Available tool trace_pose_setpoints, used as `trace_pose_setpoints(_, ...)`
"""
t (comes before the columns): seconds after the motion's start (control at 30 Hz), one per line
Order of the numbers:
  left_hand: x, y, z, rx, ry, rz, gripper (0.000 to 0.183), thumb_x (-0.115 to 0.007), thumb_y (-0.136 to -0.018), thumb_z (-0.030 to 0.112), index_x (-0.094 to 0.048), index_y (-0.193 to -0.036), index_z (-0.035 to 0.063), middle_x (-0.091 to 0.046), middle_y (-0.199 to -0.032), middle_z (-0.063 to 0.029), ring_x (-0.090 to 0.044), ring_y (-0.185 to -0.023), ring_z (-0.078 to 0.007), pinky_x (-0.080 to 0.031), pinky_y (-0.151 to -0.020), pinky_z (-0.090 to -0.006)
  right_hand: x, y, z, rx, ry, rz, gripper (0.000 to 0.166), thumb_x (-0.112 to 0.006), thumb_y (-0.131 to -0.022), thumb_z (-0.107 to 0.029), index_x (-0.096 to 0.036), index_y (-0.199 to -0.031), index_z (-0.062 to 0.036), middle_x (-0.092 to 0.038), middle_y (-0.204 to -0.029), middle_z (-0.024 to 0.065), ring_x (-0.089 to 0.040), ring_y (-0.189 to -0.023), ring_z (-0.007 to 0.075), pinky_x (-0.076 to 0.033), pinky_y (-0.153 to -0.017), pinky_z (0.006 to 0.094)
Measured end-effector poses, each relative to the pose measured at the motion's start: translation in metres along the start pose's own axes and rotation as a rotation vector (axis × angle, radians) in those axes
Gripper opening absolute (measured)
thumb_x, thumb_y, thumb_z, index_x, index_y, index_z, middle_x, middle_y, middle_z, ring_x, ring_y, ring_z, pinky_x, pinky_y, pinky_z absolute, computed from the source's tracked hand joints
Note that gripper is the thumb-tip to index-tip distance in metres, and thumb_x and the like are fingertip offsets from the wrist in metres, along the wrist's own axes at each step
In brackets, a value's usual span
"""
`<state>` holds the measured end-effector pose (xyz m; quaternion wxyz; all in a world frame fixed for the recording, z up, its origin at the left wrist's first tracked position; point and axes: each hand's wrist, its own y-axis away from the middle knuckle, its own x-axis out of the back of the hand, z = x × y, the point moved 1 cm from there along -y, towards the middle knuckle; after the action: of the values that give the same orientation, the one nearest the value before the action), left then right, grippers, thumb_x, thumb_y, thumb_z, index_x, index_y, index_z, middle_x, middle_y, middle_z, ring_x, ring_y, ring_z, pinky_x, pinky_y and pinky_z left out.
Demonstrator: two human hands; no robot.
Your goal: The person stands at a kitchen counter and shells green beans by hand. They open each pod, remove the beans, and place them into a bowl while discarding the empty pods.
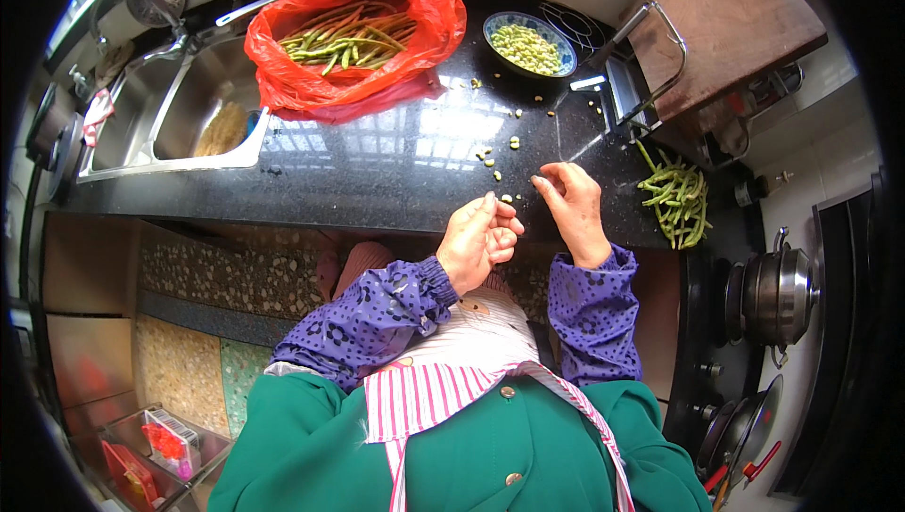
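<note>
My left hand [481, 243] is at the counter's front edge, palm turned up and fingers curled; whether anything lies inside the curl cannot be seen. Close by on the right, my right hand [574, 211] is over the black countertop [353, 179], thumb and forefinger near each other, with nothing clear between them. Between and beyond the hands lie loose shelled beans [498, 175]. Farther back stands a blue-patterned bowl [497, 17] of pale green shelled beans [524, 49]. A heap of green bean pods [675, 195] lies to the right of my right hand.
An open red plastic bag [438, 24] of long bean pods [346, 38] sits beside the steel double sink [247, 155]. A wooden cutting board [714, 31] leans in a rack at back right. On the right are a steel pot [778, 296] and a wok [756, 420].
</note>
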<state>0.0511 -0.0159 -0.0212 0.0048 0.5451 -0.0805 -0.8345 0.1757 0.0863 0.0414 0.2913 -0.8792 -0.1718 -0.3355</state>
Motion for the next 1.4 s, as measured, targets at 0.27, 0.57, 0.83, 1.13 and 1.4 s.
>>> trace_pose_setpoints(0.27,-0.008,0.008,0.004,0.058,0.03,0.068,0.042,-0.034,-0.096,0.041,-0.05,-0.098,0.0021,-0.055,-0.08,-0.014,-0.046,-0.058,-0.0127,-0.035,-0.046,-0.0209,-0.007,0.007,-0.004,-0.017,-0.11,-0.075,0.009,-0.062,-0.075,-0.005,-0.062,-0.082,0.0002,-0.058,-0.073,0.0105,-0.058,-0.062,0.0186,-0.045,-0.057,0.0282)
trace_pose_setpoints(0.57,-0.006,0.013,0.003,0.051,0.067,0.088,0.047,-0.032,-0.096,0.044,-0.05,-0.097,0.001,-0.055,-0.081,-0.014,-0.044,-0.058,-0.0126,-0.035,-0.046,-0.0215,-0.002,0.016,-0.035,0.039,-0.349,-0.203,0.011,-0.065,-0.078,-0.008,-0.065,-0.084,0.0005,-0.058,-0.073,0.0078,-0.056,-0.062,0.0143,-0.043,-0.055,0.0254)
trace_pose_setpoints(0.83,-0.001,0.021,0.002,0.036,0.081,0.071,0.044,-0.035,-0.096,0.041,-0.05,-0.096,-0.0004,-0.054,-0.082,-0.0161,-0.044,-0.058,-0.0134,-0.035,-0.045,-0.0211,-0.022,0.012,-0.01,0.105,0.049,-0.111,0.01,-0.068,-0.073,-0.008,-0.064,-0.081,-0.0036,-0.056,-0.076,0.0086,-0.058,-0.064,0.0222,-0.046,-0.056,0.0305)
trace_pose_setpoints(1.13,-0.001,0.022,0.003,0.042,0.094,0.105,0.046,-0.036,-0.095,0.045,-0.049,-0.095,0.0009,-0.055,-0.079,-0.0142,-0.048,-0.06,-0.0147,-0.038,-0.047,-0.0234,-0.002,0.018,-0.047,-0.086,-0.411,-0.237,0.011,-0.066,-0.076,-0.005,-0.062,-0.082,0.0029,-0.061,-0.077,0.0067,-0.057,-0.064,0.0096,-0.045,-0.057,0.0228)
trace_pose_setpoints(1.4,-0.002,0.024,0.003,0.003,0.098,0.092,0.043,-0.033,-0.096,0.042,-0.05,-0.094,0.0017,-0.055,-0.081,-0.0148,-0.047,-0.061,-0.0145,-0.036,-0.046,-0.0221,-0.006,0.016,-0.038,0.02,-0.226,-0.176,0.01,-0.067,-0.075,-0.007,-0.065,-0.081,-0.001,-0.059,-0.075,0.0081,-0.057,-0.062,0.0165,-0.043,-0.054,0.0266)
